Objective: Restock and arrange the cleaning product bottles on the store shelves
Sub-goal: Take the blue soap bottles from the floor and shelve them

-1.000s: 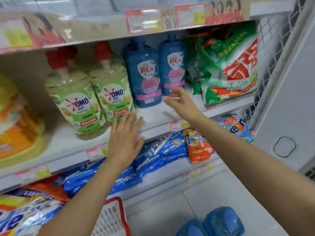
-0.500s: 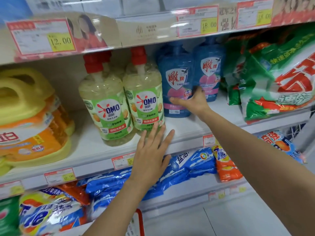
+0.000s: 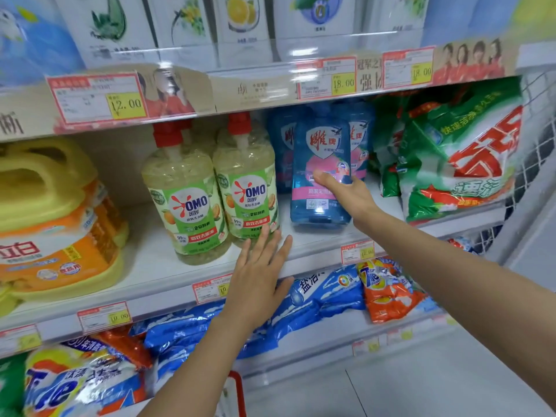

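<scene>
Rear blue bottles mostly hidden behind front bottle; price tag print blurred.

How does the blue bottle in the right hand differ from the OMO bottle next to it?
The blue bottle is blue with a pink label; the OMO bottle is pale yellow with a green label. The right hand grips the blue bottle; no hand grips the OMO bottle. Both stand upright.
</scene>
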The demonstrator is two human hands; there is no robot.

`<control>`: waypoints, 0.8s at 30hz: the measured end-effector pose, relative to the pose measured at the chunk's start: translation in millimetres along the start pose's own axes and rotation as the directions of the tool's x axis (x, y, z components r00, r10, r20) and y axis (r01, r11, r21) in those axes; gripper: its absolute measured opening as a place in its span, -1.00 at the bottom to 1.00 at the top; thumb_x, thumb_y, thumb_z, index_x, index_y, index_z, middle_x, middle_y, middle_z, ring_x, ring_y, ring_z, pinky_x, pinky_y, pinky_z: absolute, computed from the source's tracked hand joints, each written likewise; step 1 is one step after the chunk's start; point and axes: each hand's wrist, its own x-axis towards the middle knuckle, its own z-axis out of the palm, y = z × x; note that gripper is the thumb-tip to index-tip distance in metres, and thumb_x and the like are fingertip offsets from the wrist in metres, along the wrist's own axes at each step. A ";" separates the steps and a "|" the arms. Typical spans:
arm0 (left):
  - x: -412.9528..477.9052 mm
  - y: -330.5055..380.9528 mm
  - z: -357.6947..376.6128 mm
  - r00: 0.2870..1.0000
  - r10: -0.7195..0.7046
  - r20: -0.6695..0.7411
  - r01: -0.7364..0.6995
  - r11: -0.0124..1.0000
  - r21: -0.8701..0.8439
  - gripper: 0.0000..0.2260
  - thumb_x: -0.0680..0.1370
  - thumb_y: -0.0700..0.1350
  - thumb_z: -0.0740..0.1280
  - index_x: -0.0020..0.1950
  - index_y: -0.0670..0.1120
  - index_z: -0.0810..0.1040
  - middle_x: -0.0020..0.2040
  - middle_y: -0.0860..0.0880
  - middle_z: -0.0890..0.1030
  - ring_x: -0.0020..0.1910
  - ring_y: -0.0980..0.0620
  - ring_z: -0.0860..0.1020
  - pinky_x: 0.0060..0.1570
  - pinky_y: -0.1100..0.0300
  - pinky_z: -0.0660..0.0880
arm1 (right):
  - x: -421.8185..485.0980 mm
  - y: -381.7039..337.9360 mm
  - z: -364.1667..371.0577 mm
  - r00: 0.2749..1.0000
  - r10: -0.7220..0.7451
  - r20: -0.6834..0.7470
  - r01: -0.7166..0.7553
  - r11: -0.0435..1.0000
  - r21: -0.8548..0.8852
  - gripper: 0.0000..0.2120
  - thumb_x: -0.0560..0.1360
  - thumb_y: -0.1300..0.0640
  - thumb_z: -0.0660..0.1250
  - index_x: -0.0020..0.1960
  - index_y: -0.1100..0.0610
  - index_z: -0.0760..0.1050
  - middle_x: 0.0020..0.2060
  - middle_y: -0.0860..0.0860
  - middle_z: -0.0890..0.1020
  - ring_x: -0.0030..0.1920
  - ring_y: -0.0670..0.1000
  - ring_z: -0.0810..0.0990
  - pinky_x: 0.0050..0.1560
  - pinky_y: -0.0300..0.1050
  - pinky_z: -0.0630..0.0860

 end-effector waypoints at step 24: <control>-111.7 115.3 -107.2 0.820 -0.341 0.460 0.470 -0.058 -0.881 -0.58 0.45 0.20 0.39 0.20 0.00 0.58 -0.03 0.03 0.72 -0.10 0.03 0.70 -0.20 0.07 0.64 | -259.9 31.8 -44.9 0.890 0.089 0.448 -0.289 0.870 0.399 -0.57 0.51 -0.05 0.39 0.26 0.19 0.55 0.15 0.18 0.67 0.16 0.17 0.65 0.22 0.09 0.56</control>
